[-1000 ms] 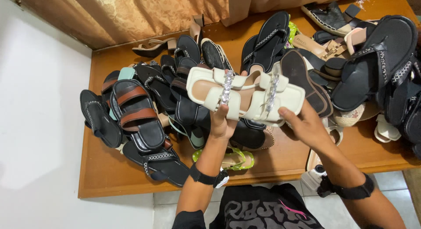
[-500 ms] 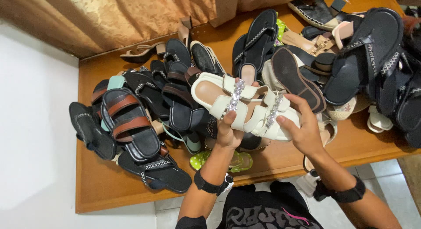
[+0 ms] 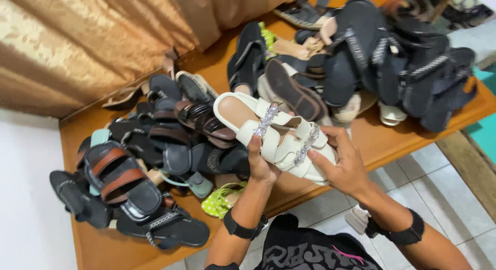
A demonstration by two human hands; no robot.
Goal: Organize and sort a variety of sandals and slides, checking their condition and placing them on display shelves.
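I hold a pair of cream slide sandals (image 3: 274,135) with sparkly straps above the front edge of a wooden table (image 3: 382,141). My left hand (image 3: 261,164) grips the pair from below near its middle. My right hand (image 3: 343,164) clasps the nearer end, fingers over the strap. The two sandals lie pressed together, tilted with the toes toward the far left. Both wrists wear black bands.
A heap of black and brown sandals (image 3: 150,166) covers the table's left side, with a green dotted sandal (image 3: 225,200) at its front edge. A bigger pile of dark sandals (image 3: 382,58) sits at the right. A brown-gold curtain (image 3: 103,37) hangs behind. Tiled floor (image 3: 444,197) lies below.
The view has swung and tilted, so the table now runs diagonally. The cream pair stays in both hands and has turned slightly, toes pointing further up-left.
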